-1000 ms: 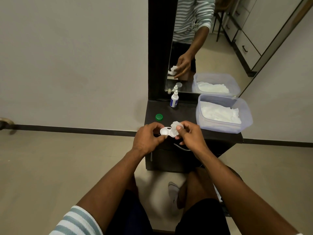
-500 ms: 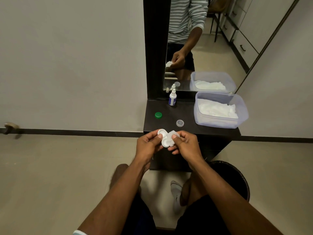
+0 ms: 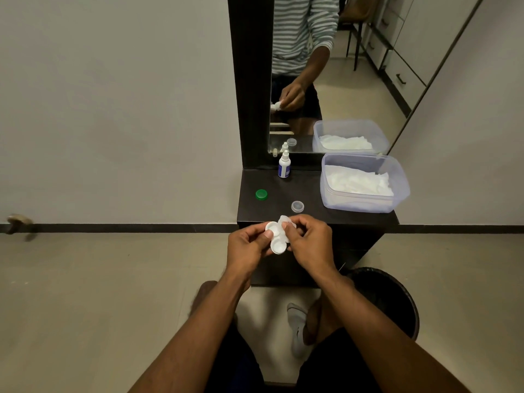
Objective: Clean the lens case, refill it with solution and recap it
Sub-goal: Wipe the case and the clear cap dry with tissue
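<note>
An uncapped white lens case [image 3: 275,237] with two round wells is pinched in my left hand [image 3: 247,246], just in front of the dark shelf [image 3: 312,194]. My right hand [image 3: 310,243] presses a small white tissue [image 3: 285,222] against the case's right side. Two caps lie on the shelf: a green one [image 3: 261,194] at the left and a clear one [image 3: 297,206] near the middle. A small white solution bottle [image 3: 284,165] with a blue label stands upright at the back of the shelf, by the mirror.
A clear plastic tub [image 3: 364,204] of white tissues fills the shelf's right side. A tall mirror [image 3: 326,66] in a dark frame rises behind the shelf. A black bin [image 3: 394,296] stands on the floor at my right, below the shelf.
Both hands have drawn back from over the shelf toward me and lowered. The case has turned from lying sideways to nearly lengthwise. The clear cap on the shelf has come into sight.
</note>
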